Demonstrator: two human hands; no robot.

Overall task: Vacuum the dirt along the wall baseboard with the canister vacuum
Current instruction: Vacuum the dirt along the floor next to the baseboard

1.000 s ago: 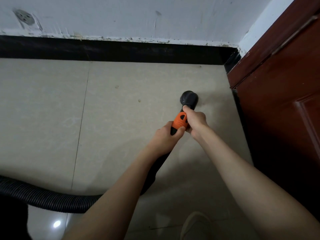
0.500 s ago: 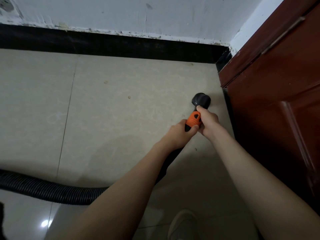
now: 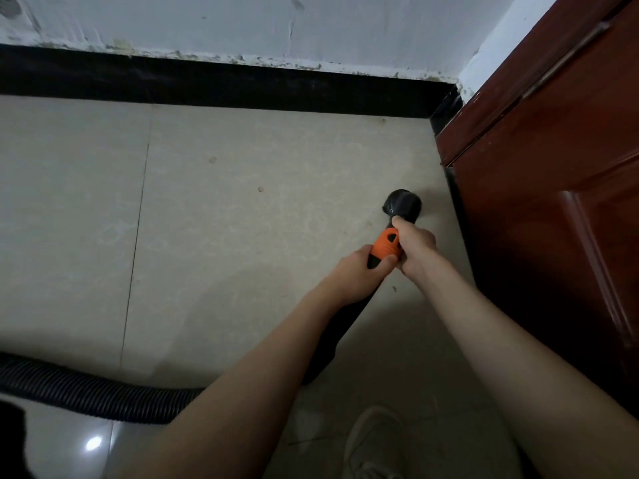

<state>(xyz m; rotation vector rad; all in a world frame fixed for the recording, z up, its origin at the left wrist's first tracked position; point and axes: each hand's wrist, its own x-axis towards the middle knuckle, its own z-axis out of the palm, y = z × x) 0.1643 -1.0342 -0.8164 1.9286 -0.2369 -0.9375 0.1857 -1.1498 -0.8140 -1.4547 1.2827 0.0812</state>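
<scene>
Both hands hold the vacuum wand, a black tube with an orange collar (image 3: 385, 248). My left hand (image 3: 359, 274) grips the tube just below the collar. My right hand (image 3: 415, 247) grips it just above, close behind the round black brush nozzle (image 3: 403, 205). The nozzle sits on the beige tile floor (image 3: 242, 236), near the foot of the red-brown door (image 3: 553, 219) and well short of the black baseboard (image 3: 224, 84) along the white wall. The ribbed black hose (image 3: 86, 392) runs off to the lower left. A few small specks (image 3: 260, 189) lie on the tiles.
The baseboard meets the door frame in the corner at the upper right. A dark strip (image 3: 460, 219) runs along the bottom of the door. My pale shoe (image 3: 373, 444) stands at the bottom edge. A dark shape (image 3: 10, 440) fills the lower left corner.
The nozzle and both hands have shifted to the right, closer to the door. My grip on the wand is the same.
</scene>
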